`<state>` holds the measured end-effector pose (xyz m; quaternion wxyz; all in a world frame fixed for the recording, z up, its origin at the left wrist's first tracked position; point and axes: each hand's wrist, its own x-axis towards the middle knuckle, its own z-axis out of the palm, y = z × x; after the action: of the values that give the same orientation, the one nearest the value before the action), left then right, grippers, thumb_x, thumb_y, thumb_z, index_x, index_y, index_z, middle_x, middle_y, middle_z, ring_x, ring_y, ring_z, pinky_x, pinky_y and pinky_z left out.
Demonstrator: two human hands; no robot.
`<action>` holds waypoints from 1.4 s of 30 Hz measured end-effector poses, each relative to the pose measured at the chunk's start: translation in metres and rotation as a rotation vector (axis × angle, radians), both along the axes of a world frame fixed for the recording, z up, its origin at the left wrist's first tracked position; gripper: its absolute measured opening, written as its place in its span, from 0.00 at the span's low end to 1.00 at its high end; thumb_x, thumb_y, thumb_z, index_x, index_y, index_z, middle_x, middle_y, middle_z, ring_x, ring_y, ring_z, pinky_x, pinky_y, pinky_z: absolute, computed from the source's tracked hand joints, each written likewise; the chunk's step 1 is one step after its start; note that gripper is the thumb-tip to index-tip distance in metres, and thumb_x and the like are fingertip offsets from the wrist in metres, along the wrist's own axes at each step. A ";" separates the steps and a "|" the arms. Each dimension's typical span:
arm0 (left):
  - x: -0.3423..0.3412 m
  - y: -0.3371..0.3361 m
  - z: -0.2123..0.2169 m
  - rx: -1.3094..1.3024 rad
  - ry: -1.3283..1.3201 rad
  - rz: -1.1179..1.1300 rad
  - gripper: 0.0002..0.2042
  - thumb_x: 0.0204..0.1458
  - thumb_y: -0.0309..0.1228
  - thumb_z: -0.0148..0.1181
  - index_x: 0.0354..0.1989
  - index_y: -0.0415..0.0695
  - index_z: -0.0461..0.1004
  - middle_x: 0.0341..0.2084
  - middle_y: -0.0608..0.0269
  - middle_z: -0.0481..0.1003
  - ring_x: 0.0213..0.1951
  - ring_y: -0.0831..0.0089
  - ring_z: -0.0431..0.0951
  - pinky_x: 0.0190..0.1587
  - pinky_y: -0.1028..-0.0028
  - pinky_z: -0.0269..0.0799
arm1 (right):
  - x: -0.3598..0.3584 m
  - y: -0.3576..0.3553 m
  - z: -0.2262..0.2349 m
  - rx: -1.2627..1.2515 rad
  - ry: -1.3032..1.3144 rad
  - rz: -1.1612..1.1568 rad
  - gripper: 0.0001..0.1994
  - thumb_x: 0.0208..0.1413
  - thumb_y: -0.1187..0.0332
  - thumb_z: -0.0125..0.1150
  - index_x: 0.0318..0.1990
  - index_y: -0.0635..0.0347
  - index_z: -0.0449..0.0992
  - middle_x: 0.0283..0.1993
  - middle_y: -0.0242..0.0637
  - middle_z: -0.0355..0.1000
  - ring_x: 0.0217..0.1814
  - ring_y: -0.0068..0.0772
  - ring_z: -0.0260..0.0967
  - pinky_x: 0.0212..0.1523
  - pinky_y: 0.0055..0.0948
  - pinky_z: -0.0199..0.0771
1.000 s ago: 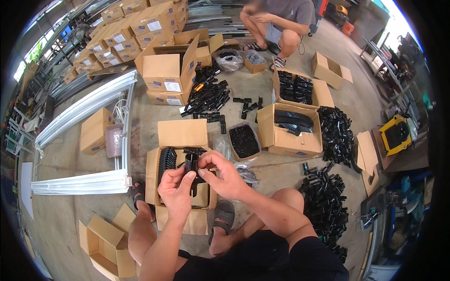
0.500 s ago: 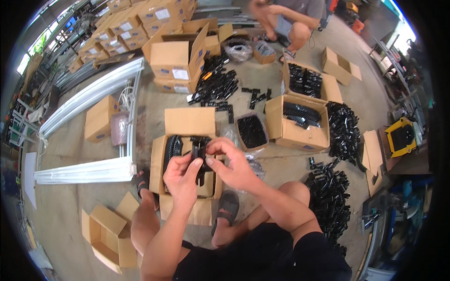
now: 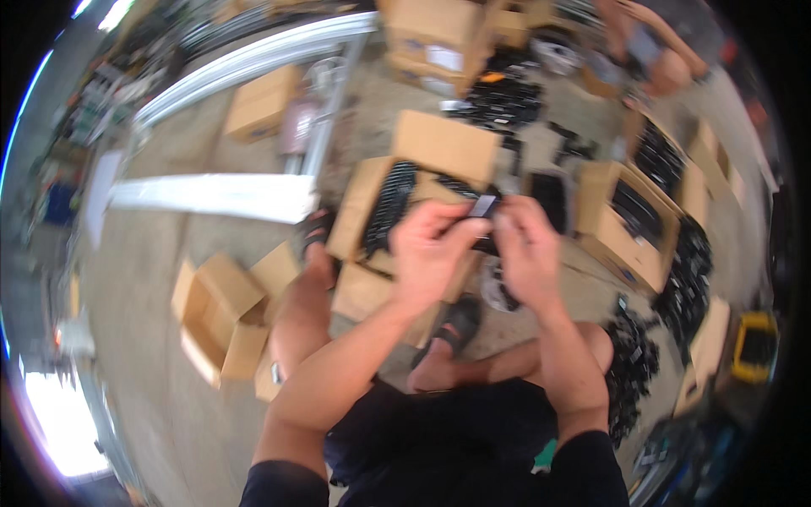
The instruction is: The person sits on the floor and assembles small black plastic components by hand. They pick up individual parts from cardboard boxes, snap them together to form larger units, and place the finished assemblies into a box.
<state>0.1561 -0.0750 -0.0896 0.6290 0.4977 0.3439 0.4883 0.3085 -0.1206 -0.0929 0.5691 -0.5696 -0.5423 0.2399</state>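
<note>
Broadly, the concrete floor is spread with cardboard boxes, most holding black plastic parts. Directly before the seated person, an open box of black parts lies between the feet, near enough to be reached without leaning. Above it, the left hand and right hand are brought together, fingertips pinched on a small black part with a pale face; blur hides its shape.

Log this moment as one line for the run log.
left hand: gripping small black part | right hand: fingers on same part | below: open cardboard box of black parts | view: motion-blurred
</note>
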 end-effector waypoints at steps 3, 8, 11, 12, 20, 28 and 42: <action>-0.009 0.002 0.006 -0.024 -0.030 0.030 0.10 0.55 0.21 0.69 0.43 0.35 0.78 0.37 0.56 0.83 0.38 0.78 0.82 0.43 0.77 0.80 | -0.005 0.004 -0.001 -0.062 0.143 0.115 0.05 0.61 0.76 0.60 0.43 0.66 0.74 0.52 0.39 0.71 0.52 0.30 0.70 0.56 0.29 0.70; -0.001 -0.003 -0.001 -0.068 -0.230 0.013 0.09 0.51 0.18 0.68 0.38 0.35 0.74 0.32 0.63 0.80 0.35 0.81 0.79 0.38 0.76 0.76 | 0.005 -0.004 -0.026 -0.082 0.147 0.114 0.04 0.68 0.78 0.53 0.47 0.66 0.72 0.50 0.29 0.67 0.51 0.21 0.65 0.55 0.23 0.66; -0.003 -0.004 0.000 -0.037 -0.181 0.006 0.10 0.49 0.17 0.66 0.37 0.35 0.71 0.30 0.63 0.79 0.35 0.80 0.78 0.37 0.77 0.73 | 0.016 -0.006 -0.046 -0.209 0.285 0.095 0.12 0.73 0.69 0.49 0.55 0.68 0.71 0.54 0.33 0.70 0.56 0.23 0.66 0.61 0.26 0.64; -0.004 -0.005 -0.002 -0.027 -0.201 0.016 0.10 0.48 0.17 0.65 0.36 0.35 0.71 0.30 0.62 0.79 0.35 0.80 0.78 0.37 0.77 0.73 | 0.013 -0.008 -0.046 -0.207 0.320 0.113 0.13 0.73 0.69 0.50 0.56 0.69 0.71 0.55 0.34 0.70 0.57 0.24 0.66 0.62 0.27 0.65; -0.002 -0.006 -0.001 0.030 -0.211 0.059 0.10 0.46 0.17 0.64 0.35 0.35 0.70 0.30 0.59 0.80 0.34 0.79 0.78 0.36 0.76 0.72 | 0.023 -0.003 -0.050 -0.215 0.322 0.066 0.16 0.72 0.66 0.54 0.59 0.69 0.70 0.59 0.38 0.70 0.60 0.28 0.67 0.63 0.30 0.65; -0.028 -0.015 0.035 -0.088 -0.211 -0.016 0.11 0.47 0.18 0.64 0.36 0.35 0.69 0.31 0.58 0.80 0.32 0.79 0.77 0.35 0.75 0.73 | 0.019 -0.003 -0.042 -0.206 0.272 0.134 0.16 0.72 0.66 0.54 0.58 0.70 0.71 0.57 0.37 0.71 0.59 0.26 0.67 0.62 0.29 0.67; -0.003 -0.005 0.000 0.026 -0.265 0.054 0.11 0.48 0.17 0.64 0.36 0.35 0.69 0.30 0.59 0.80 0.35 0.80 0.77 0.37 0.76 0.73 | 0.012 -0.004 -0.041 -0.183 0.292 0.013 0.14 0.72 0.68 0.54 0.57 0.69 0.71 0.55 0.33 0.71 0.55 0.22 0.67 0.58 0.25 0.67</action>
<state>0.1527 -0.0795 -0.0899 0.6490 0.4275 0.2649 0.5708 0.3201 -0.1242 -0.1342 0.5860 -0.5745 -0.4334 0.3724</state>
